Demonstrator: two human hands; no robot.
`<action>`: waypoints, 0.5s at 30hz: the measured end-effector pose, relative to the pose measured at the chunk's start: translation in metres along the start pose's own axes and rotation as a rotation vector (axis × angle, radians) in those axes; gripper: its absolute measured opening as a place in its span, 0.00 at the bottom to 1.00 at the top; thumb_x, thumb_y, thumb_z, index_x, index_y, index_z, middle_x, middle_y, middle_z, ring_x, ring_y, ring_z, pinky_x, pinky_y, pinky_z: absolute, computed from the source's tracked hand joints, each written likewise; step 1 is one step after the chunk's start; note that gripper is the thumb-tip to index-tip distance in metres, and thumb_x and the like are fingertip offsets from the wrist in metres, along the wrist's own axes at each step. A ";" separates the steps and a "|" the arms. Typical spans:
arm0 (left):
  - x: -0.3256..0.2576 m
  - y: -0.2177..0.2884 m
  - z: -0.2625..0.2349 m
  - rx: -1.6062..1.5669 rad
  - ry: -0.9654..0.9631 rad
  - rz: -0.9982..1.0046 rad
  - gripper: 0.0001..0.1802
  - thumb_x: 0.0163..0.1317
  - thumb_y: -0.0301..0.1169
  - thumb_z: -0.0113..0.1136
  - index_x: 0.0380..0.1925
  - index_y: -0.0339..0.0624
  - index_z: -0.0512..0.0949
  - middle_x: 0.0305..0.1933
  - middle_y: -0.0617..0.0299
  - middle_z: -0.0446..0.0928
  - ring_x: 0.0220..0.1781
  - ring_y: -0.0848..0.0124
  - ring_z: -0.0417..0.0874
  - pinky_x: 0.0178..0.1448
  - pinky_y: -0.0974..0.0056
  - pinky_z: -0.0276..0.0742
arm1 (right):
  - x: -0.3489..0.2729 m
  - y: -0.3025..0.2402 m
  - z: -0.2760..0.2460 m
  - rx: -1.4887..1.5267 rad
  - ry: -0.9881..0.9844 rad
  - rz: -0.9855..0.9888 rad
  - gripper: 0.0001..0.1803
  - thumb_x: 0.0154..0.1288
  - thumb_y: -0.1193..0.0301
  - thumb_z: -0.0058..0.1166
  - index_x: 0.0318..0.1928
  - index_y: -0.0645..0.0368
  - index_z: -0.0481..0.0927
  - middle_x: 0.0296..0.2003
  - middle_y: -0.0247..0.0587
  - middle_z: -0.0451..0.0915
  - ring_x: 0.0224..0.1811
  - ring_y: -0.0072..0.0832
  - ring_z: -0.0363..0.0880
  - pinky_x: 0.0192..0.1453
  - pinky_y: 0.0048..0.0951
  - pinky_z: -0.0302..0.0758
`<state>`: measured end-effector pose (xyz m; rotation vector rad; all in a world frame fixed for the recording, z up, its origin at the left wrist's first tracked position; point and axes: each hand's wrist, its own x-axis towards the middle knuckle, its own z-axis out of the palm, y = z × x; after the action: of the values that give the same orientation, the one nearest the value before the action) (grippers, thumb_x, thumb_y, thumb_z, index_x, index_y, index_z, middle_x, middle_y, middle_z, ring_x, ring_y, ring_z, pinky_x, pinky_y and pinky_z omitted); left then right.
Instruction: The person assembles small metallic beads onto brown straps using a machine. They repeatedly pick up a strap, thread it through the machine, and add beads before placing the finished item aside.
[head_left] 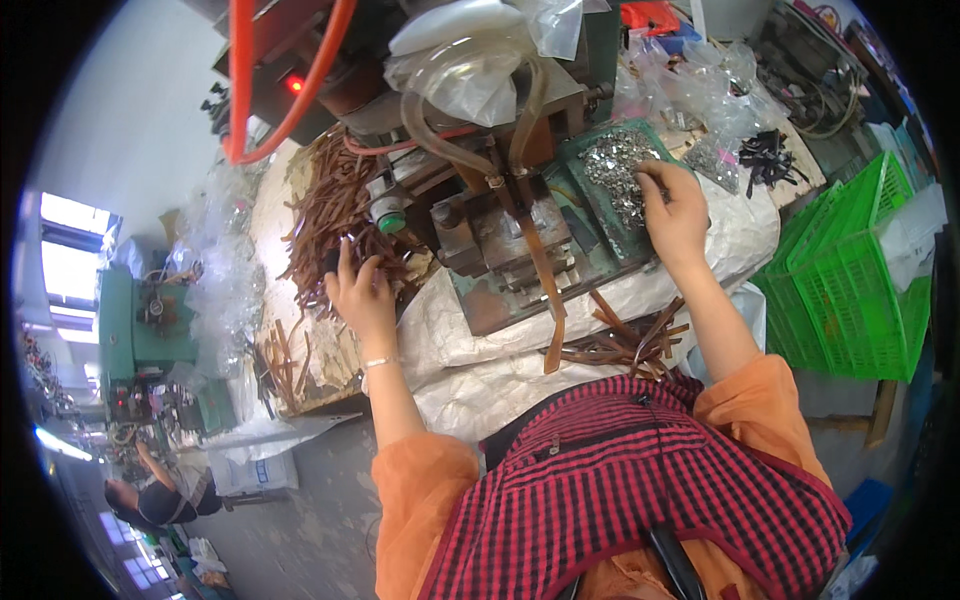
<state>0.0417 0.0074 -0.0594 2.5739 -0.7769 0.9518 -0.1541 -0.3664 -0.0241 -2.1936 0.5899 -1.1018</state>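
My left hand point(362, 295) rests over a heap of brown leather-like strips point(335, 195), fingers spread and partly bent among them. Beside the press, my right hand point(678, 215) reaches to a green tray point(600, 215) of small shiny metal pieces point(620, 165). Its fingers are bent together at the pieces; what they hold, if anything, is hidden. Between my hands stands a bench press point(515, 235) with a metal die block. One brown strip point(541, 275) lies across the block, its end hanging over the front edge toward me.
More brown strips point(640, 340) lie on white sheeting near my apron. Black strips point(770, 160) and clear plastic bags point(700, 85) sit behind the tray. Green crates point(850, 270) stand at the right. Orange hoses point(240, 90) hang at upper left; a person point(165, 495) works farther left.
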 end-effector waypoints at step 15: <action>0.026 0.054 -0.064 -0.997 -0.046 -0.663 0.15 0.77 0.37 0.52 0.46 0.34 0.77 0.40 0.54 0.86 0.34 0.75 0.84 0.34 0.73 0.76 | 0.014 -0.081 -0.017 0.410 -0.209 -0.227 0.07 0.58 0.79 0.62 0.39 0.61 0.87 0.35 0.44 0.86 0.38 0.37 0.84 0.45 0.31 0.76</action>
<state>-0.0054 -0.0185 0.0098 1.7387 -0.2335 0.1870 -0.1511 -0.3229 0.0474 -2.0070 0.0170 -0.9837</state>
